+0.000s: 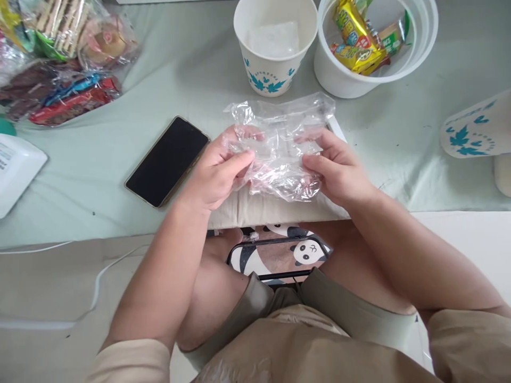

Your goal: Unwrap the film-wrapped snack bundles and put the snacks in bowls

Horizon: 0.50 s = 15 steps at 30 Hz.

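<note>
A crumpled clear plastic bag (279, 143) is stretched between my two hands, just above the table's front edge. My left hand (219, 170) pinches its left side between thumb and fingers. On the other side, my right hand (335, 165) grips the bag the same way. Patches of pink show through the lower part of the plastic. A white flat edge (336, 127) peeks out behind the bag near my right fingers; the rest of it is hidden. Beyond the bag stands a paper cup (267, 74) with teal leaf prints and something pale and translucent inside.
A white tub (343, 80) holds wrapped snacks (357, 40). To my left lie a black phone (167, 162), a bag of packaged snacks (75, 80) and a white container (18, 170). Another printed cup (475, 130) lies tipped at the right. A white cable (96, 287) trails below the table.
</note>
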Motion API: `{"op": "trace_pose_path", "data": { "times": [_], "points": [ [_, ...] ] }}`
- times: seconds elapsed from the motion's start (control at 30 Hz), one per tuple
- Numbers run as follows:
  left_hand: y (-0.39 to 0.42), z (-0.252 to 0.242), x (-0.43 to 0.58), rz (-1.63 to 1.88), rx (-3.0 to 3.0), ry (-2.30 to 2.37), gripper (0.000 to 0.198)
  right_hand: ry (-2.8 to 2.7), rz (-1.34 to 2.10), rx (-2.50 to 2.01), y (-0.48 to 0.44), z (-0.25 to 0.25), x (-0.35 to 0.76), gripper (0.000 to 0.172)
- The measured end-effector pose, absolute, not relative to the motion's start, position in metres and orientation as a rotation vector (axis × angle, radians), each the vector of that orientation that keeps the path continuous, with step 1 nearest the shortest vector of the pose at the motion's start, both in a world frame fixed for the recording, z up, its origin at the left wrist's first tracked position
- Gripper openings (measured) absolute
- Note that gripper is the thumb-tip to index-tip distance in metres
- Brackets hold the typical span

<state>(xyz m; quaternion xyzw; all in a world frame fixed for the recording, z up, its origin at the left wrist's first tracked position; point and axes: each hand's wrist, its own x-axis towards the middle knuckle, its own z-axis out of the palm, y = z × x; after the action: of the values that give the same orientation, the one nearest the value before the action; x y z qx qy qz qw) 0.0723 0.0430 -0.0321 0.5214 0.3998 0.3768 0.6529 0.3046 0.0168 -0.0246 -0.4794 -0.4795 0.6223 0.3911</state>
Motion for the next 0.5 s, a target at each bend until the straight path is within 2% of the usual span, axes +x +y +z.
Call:
{"op": "trace_pose_path", "data": {
  "times": [0.07, 0.2, 0.37, 0.43, 0.5],
  "points": [
    [0.044, -0.027, 0.069, 0.833, 1.135, 0.849, 0.021, -1.194, 1.557, -1.213, 0.017, -0.024, 0.304, 0.030],
    [0.047, -0.019, 0.067, 0.843, 1.010, 0.700, 0.020, -1.146, 1.624, -1.095, 0.021, -0.022, 0.306, 0.021],
    [0.050, -0.022, 0.067, 0.838, 1.108, 0.747, 0.044, -1.235, 1.505, -1.154, 0.022, -0.022, 0.308, 0.034],
    [0.048, -0.023, 0.068, 0.891, 1.246, 0.909, 0.036, -1.317, 1.414, -1.233, 0.020, -0.024, 0.307, 0.032],
    [0.046, -0.023, 0.068, 0.902, 1.351, 0.983, 0.015, -1.304, 1.409, -1.250, 0.020, -0.026, 0.305, 0.029]
  ]
}}
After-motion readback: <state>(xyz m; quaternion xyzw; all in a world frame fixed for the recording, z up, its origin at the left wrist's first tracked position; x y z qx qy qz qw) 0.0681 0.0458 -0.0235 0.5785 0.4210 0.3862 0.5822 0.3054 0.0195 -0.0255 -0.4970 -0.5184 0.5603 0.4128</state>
